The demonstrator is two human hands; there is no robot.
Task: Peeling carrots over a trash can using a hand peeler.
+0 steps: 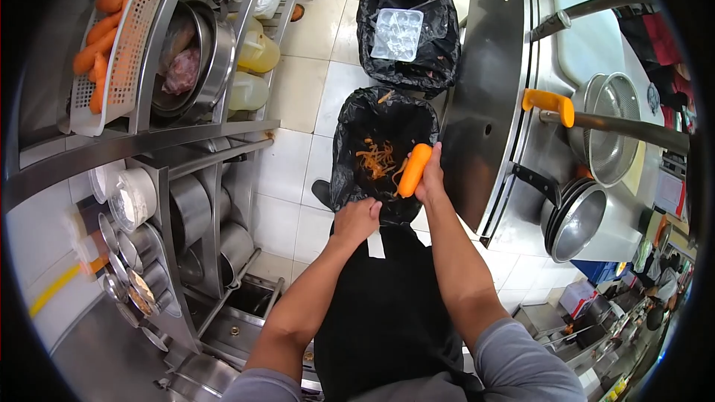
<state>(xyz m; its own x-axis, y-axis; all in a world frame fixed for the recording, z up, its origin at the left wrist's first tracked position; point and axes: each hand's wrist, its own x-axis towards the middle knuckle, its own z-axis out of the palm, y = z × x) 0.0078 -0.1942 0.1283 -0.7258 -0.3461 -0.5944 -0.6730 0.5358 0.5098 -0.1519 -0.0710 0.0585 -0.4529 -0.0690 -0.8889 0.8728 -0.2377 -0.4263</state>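
Note:
My right hand (431,178) grips a peeled orange carrot (415,171) over a bin lined with a black bag (343,151). A thin strip of peel hangs beside the carrot's left side. Orange peelings (377,159) lie inside that bin. Curled fingers form my left hand (358,222), above the bin's near rim and to the left of the carrot. Whether it holds something is hidden. A white strip (376,243) shows just below it, against the black apron (380,301).
A second lined bin (366,39) holds a clear plastic tray (397,34). At left, a metal rack (139,142) carries a basket (131,61) of carrots (100,39). A steel counter (503,123) on the right bears bowls (578,223), strainers (614,128) and a black-handled utensil (536,183).

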